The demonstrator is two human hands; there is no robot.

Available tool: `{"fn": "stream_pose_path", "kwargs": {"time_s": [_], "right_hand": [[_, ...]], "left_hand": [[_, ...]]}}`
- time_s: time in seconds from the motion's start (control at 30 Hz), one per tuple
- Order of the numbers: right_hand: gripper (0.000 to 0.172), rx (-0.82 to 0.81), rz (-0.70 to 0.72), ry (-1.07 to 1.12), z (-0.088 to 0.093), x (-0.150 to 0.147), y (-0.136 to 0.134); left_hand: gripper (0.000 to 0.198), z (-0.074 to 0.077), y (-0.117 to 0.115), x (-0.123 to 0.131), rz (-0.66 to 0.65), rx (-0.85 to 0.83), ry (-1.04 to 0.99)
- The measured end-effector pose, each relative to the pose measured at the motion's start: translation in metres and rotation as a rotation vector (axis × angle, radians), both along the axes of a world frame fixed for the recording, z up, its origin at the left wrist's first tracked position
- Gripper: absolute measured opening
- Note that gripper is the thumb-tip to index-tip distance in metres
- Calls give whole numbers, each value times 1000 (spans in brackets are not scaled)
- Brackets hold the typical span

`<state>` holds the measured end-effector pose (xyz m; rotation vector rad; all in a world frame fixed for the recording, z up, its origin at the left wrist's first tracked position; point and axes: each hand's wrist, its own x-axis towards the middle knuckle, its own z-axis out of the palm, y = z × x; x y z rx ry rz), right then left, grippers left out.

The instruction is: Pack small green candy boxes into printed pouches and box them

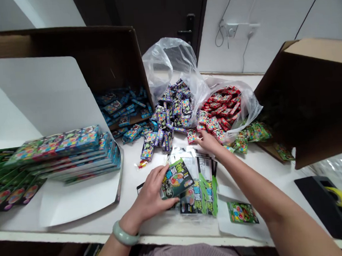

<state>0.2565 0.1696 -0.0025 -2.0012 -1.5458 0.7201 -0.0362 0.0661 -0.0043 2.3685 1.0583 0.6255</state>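
Observation:
My left hand (148, 195) grips a dark green printed snack packet (175, 179) by its edge, just above a loose heap of flat black-and-green packets (197, 197). My right hand (208, 141) lies palm down with fingers spread, holding nothing. Its fingertips are close to a small red packet (191, 136) at the foot of the heaped candy packs. Purple-and-blue packs (172, 114) pile up ahead, and red packs (219, 110) lie in a clear plastic bag (246, 106) to their right. A single green packet (243, 213) lies flat near my right forearm.
Stacks of long printed boxes (69, 151) rest on a white board (76, 202) at the left. Blue packs spill from a tipped cardboard box (109, 58). Another cardboard box (313, 93) stands at the right, with a black tape dispenser (328, 206) below it.

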Motion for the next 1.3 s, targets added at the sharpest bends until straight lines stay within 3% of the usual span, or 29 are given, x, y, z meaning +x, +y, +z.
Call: {"fn": "stream_pose_path", "kwargs": {"time_s": [0.07, 0.17, 0.27, 0.47, 0.57, 0.63, 0.77, 0.9, 1.0, 1.1, 1.2, 1.3], "right_hand": [[45, -27, -77, -13, -11, -8, 23], [52, -30, -133, 15, -23, -17, 37], [38, -27, -77, 96, -22, -12, 32], [33, -44, 247, 227, 8, 12, -11], [22, -55, 532, 161, 20, 15, -31], [23, 35, 612, 37, 23, 14, -42], [34, 174, 383, -228, 16, 10, -75], [68, 163, 306, -369, -5, -2, -111], [66, 196, 270, -396, -8, -9, -121], [60, 313, 335, -267, 16, -4, -123], [67, 398, 629, -127, 57, 2, -130], [69, 326, 870, -164, 90, 1, -136]], "left_hand": [[101, 0, -2, -2, 6, 0, -3], [102, 0, -2, -6, 26, -3, 1], [101, 0, 1, -12, 38, -1, -13], [95, 0, 6, -19, 70, 39, -30], [94, 2, 5, -20, 62, 51, -28], [94, 4, 4, -21, 47, 51, -21], [94, 4, 3, -26, 46, 56, 17], [95, 2, 4, -22, 25, 62, 30], [97, 3, 4, -14, -21, 61, 33], [96, 8, 3, -11, -29, 71, 34], [97, 13, 1, -13, -48, 71, 9], [99, 16, 1, -14, -97, 65, -16]]}}
